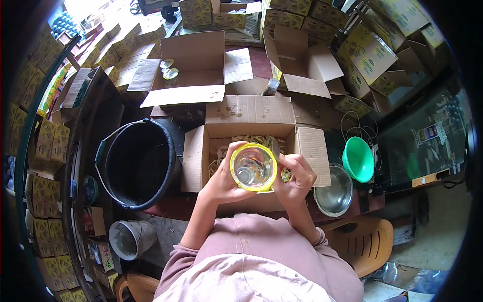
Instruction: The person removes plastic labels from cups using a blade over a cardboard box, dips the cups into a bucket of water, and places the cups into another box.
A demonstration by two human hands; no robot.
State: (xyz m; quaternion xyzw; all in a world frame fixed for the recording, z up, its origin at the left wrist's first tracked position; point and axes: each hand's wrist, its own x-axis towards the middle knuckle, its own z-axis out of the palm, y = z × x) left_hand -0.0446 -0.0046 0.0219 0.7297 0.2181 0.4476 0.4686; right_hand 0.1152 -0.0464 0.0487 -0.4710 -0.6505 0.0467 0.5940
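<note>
A clear plastic jar (245,175) with a yellow rim is in my left hand (221,177), its round mouth facing up at me. My left fingers curl around the jar's left side and underneath. Against the jar's right side, my right hand (296,177) is closed, thumb and fingers pinched together. A thin dark flat piece stands by those fingertips; what it is I cannot make out. Below both hands lies an open cardboard box (251,109) holding many small yellow-green wrapped pieces (250,138), partly hidden by the jar.
A black bucket (173,146) stands left of the box. To the right are a metal bowl (334,194) and a green bowl (358,158). Behind are two open cartons (193,55) (302,58) and a small jar (271,86). A grey bucket (132,240) sits on the floor.
</note>
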